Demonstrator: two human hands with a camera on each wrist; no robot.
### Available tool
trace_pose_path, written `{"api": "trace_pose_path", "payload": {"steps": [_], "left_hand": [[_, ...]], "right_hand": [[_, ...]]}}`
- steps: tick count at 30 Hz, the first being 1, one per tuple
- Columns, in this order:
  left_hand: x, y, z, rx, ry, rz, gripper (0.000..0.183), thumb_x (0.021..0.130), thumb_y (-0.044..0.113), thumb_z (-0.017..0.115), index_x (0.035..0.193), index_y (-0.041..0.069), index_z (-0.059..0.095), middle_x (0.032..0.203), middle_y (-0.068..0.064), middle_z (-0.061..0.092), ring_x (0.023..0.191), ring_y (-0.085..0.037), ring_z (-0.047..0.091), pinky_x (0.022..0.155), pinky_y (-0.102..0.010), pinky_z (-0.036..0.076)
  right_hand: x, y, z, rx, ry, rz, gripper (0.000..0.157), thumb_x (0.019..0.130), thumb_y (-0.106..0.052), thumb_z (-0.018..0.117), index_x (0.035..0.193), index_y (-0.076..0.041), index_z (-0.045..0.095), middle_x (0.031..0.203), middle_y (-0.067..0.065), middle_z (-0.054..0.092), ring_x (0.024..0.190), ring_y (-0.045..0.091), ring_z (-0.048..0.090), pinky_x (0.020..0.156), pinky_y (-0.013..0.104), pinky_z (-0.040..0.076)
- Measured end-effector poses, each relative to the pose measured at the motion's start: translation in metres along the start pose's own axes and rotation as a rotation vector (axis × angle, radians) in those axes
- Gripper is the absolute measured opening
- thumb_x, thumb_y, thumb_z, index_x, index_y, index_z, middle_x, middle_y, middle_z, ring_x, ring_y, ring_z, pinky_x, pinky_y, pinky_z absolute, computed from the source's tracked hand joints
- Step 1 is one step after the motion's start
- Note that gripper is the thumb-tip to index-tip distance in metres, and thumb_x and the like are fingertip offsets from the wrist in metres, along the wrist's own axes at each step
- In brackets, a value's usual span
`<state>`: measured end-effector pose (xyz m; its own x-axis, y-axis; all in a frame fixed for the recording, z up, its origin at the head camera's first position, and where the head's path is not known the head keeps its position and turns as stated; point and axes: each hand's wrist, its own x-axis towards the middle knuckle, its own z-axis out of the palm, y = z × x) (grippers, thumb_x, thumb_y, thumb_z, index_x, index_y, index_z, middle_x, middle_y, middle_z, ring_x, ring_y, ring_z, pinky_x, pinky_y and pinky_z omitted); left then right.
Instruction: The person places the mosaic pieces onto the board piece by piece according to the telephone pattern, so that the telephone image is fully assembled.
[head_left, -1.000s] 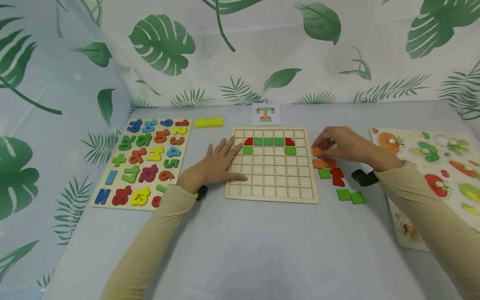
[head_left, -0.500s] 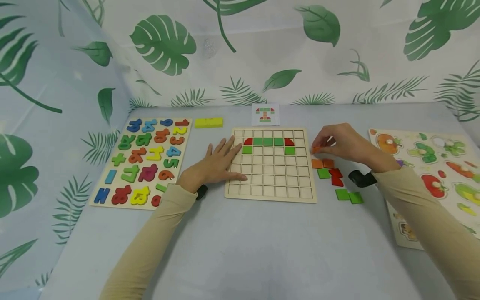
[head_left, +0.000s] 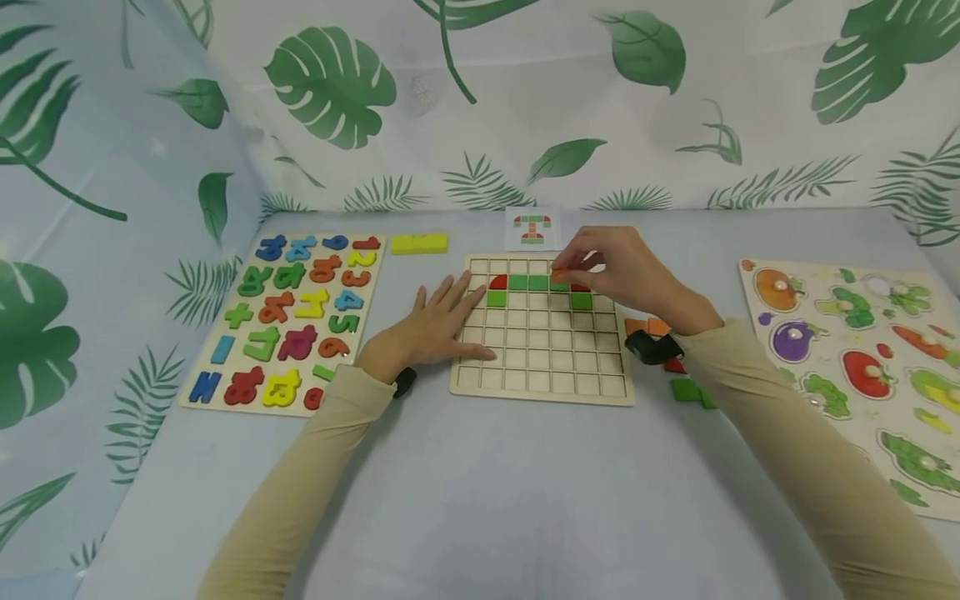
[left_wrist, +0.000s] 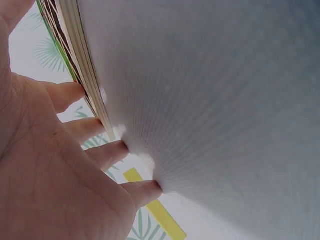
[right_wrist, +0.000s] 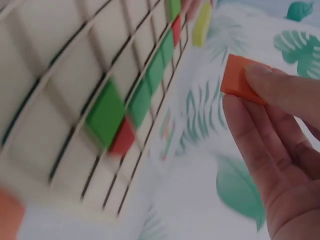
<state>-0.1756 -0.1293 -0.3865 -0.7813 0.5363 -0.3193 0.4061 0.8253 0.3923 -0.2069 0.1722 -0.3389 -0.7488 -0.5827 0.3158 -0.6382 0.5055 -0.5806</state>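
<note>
My right hand (head_left: 611, 262) pinches an orange square tile (right_wrist: 240, 79) between thumb and fingers, above the upper right part of the wooden grid board (head_left: 540, 387). My left hand (head_left: 435, 329) lies with spread fingers over the board's left edge; in the left wrist view its fingertips (left_wrist: 145, 192) reach along the board's side and the table. Set in the grid are a red quarter-round tile (head_left: 498, 282) at left, a row of green tiles (head_left: 528, 282), and a green square (head_left: 581, 301) lower right. Another red tile (right_wrist: 124, 139) is partly behind my right hand in the head view.
A pattern card (head_left: 532, 229) stands behind the grid board, and a yellow block (head_left: 419, 243) to its left. Loose orange tiles (head_left: 657, 327) and green tiles (head_left: 686, 389) lie right, partly under my right wrist. A number puzzle (head_left: 300, 321) sits left, a vegetable puzzle (head_left: 832, 350) right.
My right hand has lifted an orange tile from the loose pieces and carried it left over the grid board. The left hand stays in place.
</note>
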Motion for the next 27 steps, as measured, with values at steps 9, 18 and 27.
{"api": "trace_pose_path", "payload": {"steps": [9,18,27], "left_hand": [[0.003,0.0,-0.002,0.0,-0.011,-0.002,0.105,0.097,0.064,0.063,0.17,0.016,0.004,0.175,-0.01,-0.015,0.16,-0.034,-0.014,0.123,-0.065,-0.009],[0.003,0.0,-0.003,0.006,-0.015,-0.006,0.106,0.097,0.065,0.063,0.17,0.016,0.004,0.175,-0.01,-0.015,0.16,-0.035,-0.014,0.123,-0.065,-0.008],[0.003,-0.001,0.0,0.009,-0.016,-0.01,0.106,0.097,0.065,0.063,0.17,0.016,0.003,0.175,-0.01,-0.015,0.16,-0.035,-0.013,0.123,-0.065,-0.008]], "right_hand": [[0.012,-0.005,0.026,0.059,-0.021,0.036,0.017,0.088,0.009,0.079,0.104,0.002,0.081,0.098,0.013,0.076,0.09,0.028,0.071,0.081,0.044,0.061],[0.009,0.004,0.037,0.058,-0.059,0.092,0.015,0.09,0.01,0.077,0.104,0.006,0.08,0.098,0.016,0.075,0.093,0.032,0.072,0.081,0.046,0.061],[0.006,0.009,0.045,0.03,-0.103,0.108,0.016,0.09,0.009,0.077,0.105,0.006,0.08,0.099,0.017,0.075,0.096,0.033,0.071,0.081,0.045,0.06]]}}
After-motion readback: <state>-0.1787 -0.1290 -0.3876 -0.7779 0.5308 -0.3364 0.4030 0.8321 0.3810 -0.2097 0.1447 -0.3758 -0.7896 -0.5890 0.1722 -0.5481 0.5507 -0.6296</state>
